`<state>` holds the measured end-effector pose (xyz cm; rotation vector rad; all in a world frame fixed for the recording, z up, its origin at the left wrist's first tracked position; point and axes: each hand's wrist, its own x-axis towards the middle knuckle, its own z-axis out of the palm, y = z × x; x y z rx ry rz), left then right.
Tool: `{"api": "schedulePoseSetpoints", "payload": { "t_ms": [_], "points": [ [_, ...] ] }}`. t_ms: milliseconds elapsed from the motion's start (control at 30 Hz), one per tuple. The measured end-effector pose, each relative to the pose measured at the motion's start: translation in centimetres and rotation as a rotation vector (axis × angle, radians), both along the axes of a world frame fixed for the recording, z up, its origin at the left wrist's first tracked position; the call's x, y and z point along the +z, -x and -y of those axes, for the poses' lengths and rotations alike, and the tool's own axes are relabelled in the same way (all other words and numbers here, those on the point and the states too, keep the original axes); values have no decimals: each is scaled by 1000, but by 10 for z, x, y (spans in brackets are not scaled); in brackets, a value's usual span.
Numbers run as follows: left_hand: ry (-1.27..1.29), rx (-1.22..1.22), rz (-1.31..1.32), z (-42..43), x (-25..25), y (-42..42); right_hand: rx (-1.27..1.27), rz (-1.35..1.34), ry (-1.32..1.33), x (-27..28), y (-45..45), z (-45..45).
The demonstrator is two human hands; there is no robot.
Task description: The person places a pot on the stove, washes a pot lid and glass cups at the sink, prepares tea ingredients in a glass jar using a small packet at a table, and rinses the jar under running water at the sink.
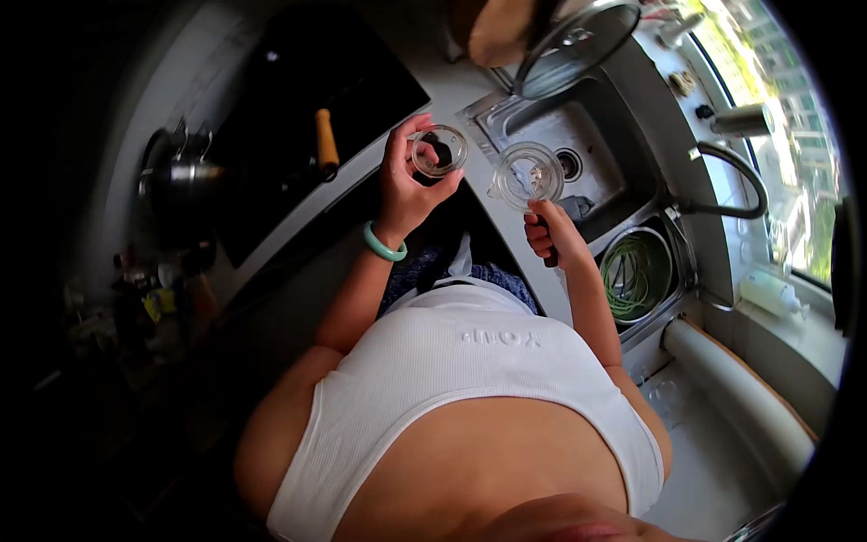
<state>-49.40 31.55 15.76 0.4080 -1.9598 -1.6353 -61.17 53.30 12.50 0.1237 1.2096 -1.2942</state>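
Observation:
Near the counter edge, my left hand (408, 176) grips a small round glass piece (440, 152) by its rim, with fingers and thumb on opposite sides. It looks like a lid or small bowl; I cannot tell which. My right hand (553, 233) is closed around the dark handle of a clear glass pot (528, 175), whose round opening faces up. The pot is over the front edge of the sink (596, 135), partly in front of its drain. The two glass pieces are apart from each other.
A pan with a wooden handle (327, 144) rests on the black cooktop (361, 68). Long green vegetables (629, 275) fill a metal bowl in the sink's near part. A curved faucet (750, 172) stands right. A large glass lid (578, 50) leans behind the sink.

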Motion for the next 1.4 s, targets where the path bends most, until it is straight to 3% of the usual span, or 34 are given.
{"api": "schedulePoseSetpoints", "payload": {
  "t_ms": [300,600,700,833,1000,1067,1200,1267,1400],
  "points": [
    [17,652,-193,18,39,-204,764,-35,80,36,-92,121],
    [-57,1240,-371,50,38,-473,1337,57,63,31,-353,272],
    [-85,1454,-345,52,50,-577,1469,195,-25,38,-459,309],
    [53,1630,-387,63,59,-687,1623,161,5,44,-584,358],
    [131,1738,-423,92,61,-789,1761,145,41,54,-704,414],
    [103,1814,-303,105,55,-825,1783,181,19,47,-748,444],
    [123,1863,-319,130,33,-899,1849,151,17,25,-842,496],
    [-29,1933,-296,143,33,-942,1913,123,24,16,-892,522],
    [-27,1994,-310,160,38,-1018,1986,132,-43,20,-992,564]
  ]
}}
